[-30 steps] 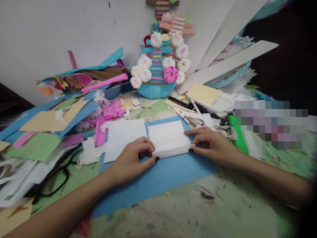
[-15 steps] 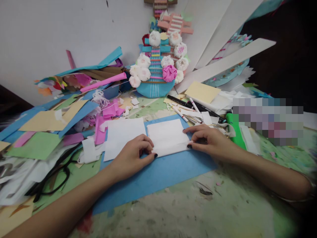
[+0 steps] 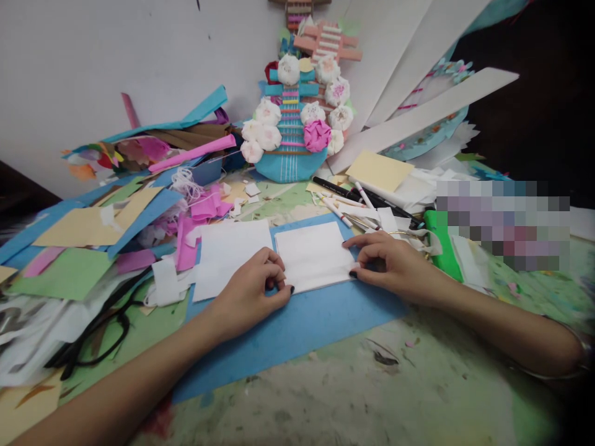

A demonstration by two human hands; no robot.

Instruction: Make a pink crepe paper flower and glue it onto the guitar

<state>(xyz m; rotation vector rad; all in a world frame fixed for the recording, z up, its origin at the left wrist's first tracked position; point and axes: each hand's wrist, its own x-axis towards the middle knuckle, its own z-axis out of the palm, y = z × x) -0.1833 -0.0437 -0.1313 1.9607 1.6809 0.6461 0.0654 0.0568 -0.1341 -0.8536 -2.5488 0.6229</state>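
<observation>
A folded stack of white paper [image 3: 312,255] lies on a blue sheet [image 3: 279,337], with another white sheet [image 3: 227,257] beside it on the left. My left hand [image 3: 255,282] rests at the stack's lower left corner, its fingers curled and the thumb tip at the edge. At the stack's right edge is my right hand [image 3: 388,263], index finger and thumb touching the paper, with a gap between them. The thumbs and fingers press on the paper's borders, and the middle of the stack is uncovered.
Behind stands a blue paper instrument [image 3: 292,167] with paper flowers. Pens [image 3: 334,188], scraps and a green object [image 3: 444,244] lie at the right. Coloured papers [image 3: 65,272], string [image 3: 188,184] and black-handled scissors [image 3: 116,334] crowd the left.
The hands and the paper stack look almost the same. The whole view has shifted very slightly.
</observation>
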